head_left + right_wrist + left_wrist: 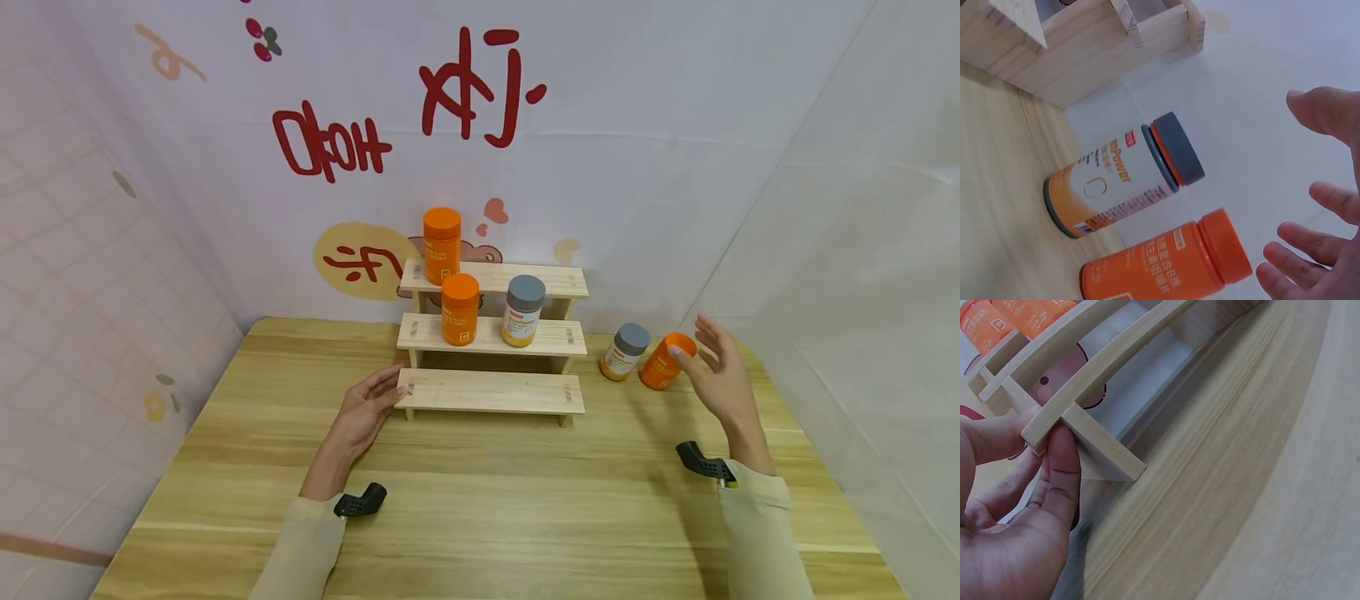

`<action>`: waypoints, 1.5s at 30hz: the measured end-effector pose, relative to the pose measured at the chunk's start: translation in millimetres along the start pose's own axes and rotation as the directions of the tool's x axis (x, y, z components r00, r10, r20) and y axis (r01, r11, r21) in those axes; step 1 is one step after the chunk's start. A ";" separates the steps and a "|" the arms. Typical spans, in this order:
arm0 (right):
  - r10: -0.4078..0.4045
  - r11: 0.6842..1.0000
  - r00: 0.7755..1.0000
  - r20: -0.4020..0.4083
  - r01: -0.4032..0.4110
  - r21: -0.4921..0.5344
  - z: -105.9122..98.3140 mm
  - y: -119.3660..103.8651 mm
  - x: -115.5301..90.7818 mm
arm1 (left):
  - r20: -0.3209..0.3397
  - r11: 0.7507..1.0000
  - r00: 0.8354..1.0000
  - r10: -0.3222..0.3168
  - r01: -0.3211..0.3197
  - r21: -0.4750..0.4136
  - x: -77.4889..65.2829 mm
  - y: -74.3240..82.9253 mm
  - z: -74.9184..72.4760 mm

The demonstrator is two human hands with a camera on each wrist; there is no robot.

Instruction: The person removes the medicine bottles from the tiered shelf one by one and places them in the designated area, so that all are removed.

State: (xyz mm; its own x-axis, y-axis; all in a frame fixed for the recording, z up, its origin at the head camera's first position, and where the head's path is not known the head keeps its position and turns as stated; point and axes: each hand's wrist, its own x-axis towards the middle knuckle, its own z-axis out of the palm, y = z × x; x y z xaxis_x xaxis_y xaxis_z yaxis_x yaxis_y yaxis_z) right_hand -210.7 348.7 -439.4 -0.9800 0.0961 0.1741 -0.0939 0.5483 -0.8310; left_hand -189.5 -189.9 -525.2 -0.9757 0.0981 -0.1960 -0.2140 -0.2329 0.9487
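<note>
My left hand (369,410) pinches the left end of the lowest step of a three-tier wooden rack (491,392), thumb above and fingers below in the left wrist view. My right hand (722,377) hovers with spread fingers by an orange supplement bottle (660,364) on the table; the right wrist view shows a gap between the fingers and its orange cap (1225,245). Beside that stands a grey-capped bottle (624,353) with a white and yellow label. On the rack, one orange bottle (442,247) is on the top step; another orange bottle (460,310) and a grey-capped bottle (522,312) share the middle step.
The rack stands on a wood-grain table (480,500) near its back edge. A white printed cloth backdrop (637,167) rises behind and along both sides. Black curved wrist mounts (362,500) stick out from both sleeves.
</note>
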 end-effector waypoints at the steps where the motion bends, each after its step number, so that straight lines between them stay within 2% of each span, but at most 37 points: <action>1: -0.008 1.000 1.000 0.002 0.008 -0.007 0.5 -2.6 -0.2 | 0.001 1.000 1.000 0.000 0.000 0.001 0.1 -0.1 0.1; 8: -0.076 0.997 0.997 0.025 0.076 -0.003 7.4 -18.9 2.2 | -0.007 1.000 1.000 -0.003 0.003 0.000 -0.1 -0.5 0.1; 20: -0.133 0.991 0.987 0.087 0.133 0.005 24.2 -45.7 11.0 | -0.005 1.000 1.000 -0.001 0.001 0.000 -0.4 -1.2 1.0; 29: -0.216 0.976 0.966 0.142 0.213 0.042 41.8 -70.4 19.8 | 0.005 1.000 1.000 0.007 -0.007 -0.008 -0.9 -0.6 -0.5; 36: -0.235 0.972 0.960 0.155 0.228 0.066 54.4 -87.9 26.4 | 0.004 1.000 1.000 0.001 -0.001 -0.003 -1.0 -0.3 -0.9; 45: -0.272 0.962 0.940 0.206 0.259 0.091 67.8 -108.0 32.3 | 0.002 1.000 1.000 0.000 0.000 -0.005 -1.0 0.3 -0.3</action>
State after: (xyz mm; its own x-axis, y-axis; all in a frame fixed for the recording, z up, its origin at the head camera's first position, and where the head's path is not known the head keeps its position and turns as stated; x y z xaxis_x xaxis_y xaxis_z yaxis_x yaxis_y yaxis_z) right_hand -244.1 236.3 -379.8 -0.9318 -0.2298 0.2811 -0.3596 0.4769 -0.8021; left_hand -188.5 -190.3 -524.9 -0.9755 0.1006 -0.1957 -0.2145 -0.2380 0.9473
